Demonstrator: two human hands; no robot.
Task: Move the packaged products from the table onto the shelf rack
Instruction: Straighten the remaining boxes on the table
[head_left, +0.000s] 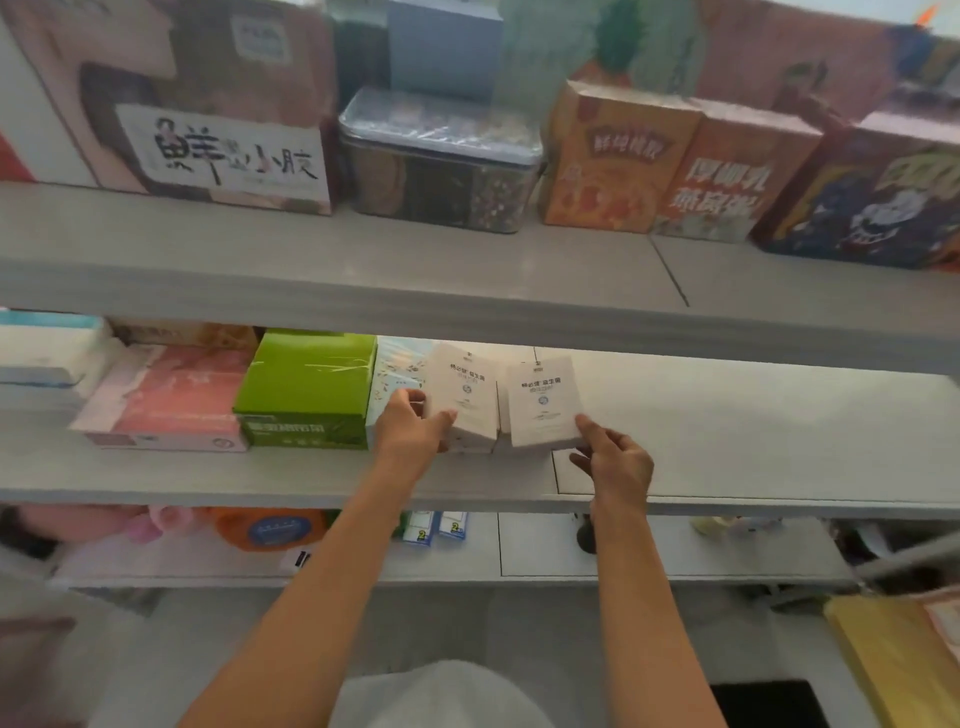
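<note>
Two white packaged boxes with small printed text stand side by side on the middle shelf (727, 415) of the rack. My left hand (410, 426) grips the left white box (465, 395) at its lower left edge. My right hand (615, 460) pinches the lower right corner of the right white box (543, 400). The two boxes touch each other and lean slightly back. Left of them stands a pale patterned box (395, 369), pressed against the left white box.
On the middle shelf, a green box (306, 389), a pink box (171, 400) and white packs (47, 353) fill the left. The upper shelf (363, 270) carries several large boxes and a clear container (441, 161). The lower shelf holds small items. A yellow package (893, 654) lies lower right.
</note>
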